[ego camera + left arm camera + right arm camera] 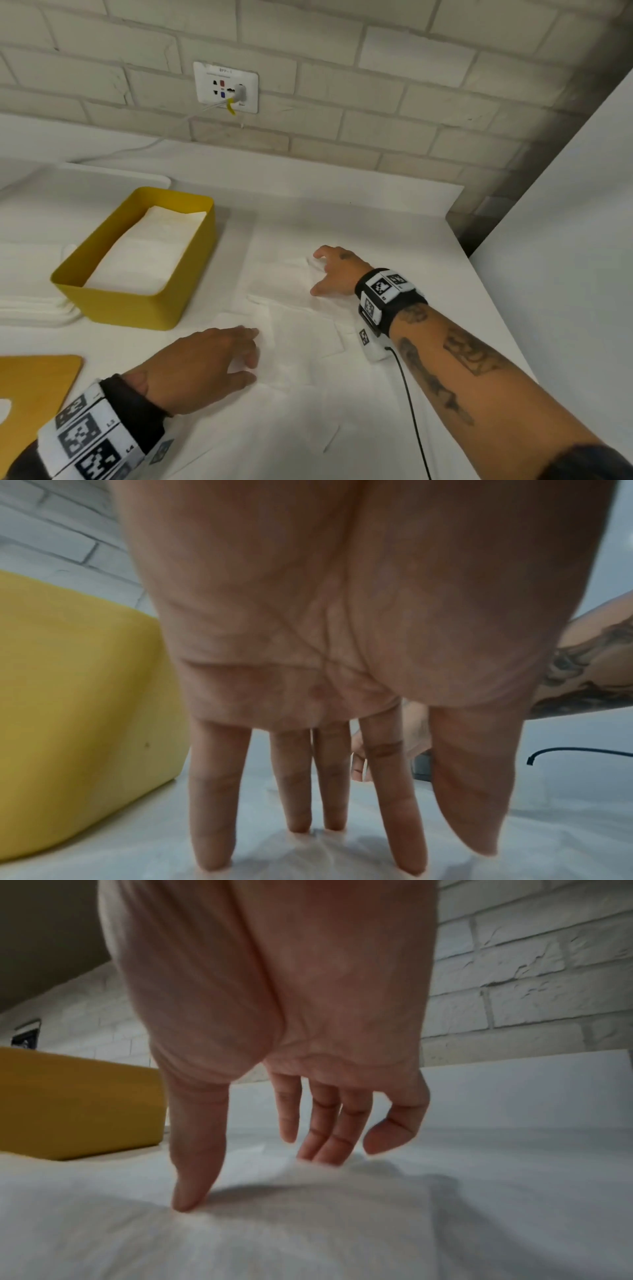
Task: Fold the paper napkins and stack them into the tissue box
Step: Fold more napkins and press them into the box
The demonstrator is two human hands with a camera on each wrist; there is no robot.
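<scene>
Across the head view, you work at a white counter point(342, 212) set against a pale brick wall point(411, 85), with a socket plate point(226, 87) carrying a plug and a white cable. A grey panel point(565, 240) closes the right side where the counter's right edge runs diagonally. The yellow tissue box point(113, 301) stands open at the left, holding a stack of folded napkins point(147, 253). A wooden lid point(37, 387) lies at the near left corner, and further white napkins sit piled behind the box at the left edge. Loose napkins point(301, 329) overlap on the counter between your hands. Your left hand point(202, 366) lies flat on them, fingers straight. Your right hand point(335, 270) rests farther back, fingers spread and touching a napkin's raised edge. Bare counter lies beyond your right hand toward the wall.

Under the left wrist view, your left hand point(325, 642) shows straight fingers point(212, 818) pressing down on the paper point(342, 859), holding nothing. The box wall point(78, 696) stands just beside it on the left.

Under the right wrist view, your right hand point(274, 1015) is relaxed: thumb tip and fingertips point(318, 1150) touch the napkin point(308, 1218), the little finger loosely curled. The paper bulges up between thumb and fingers. The yellow box point(75, 1104) stands apart at the left, brick behind.
</scene>
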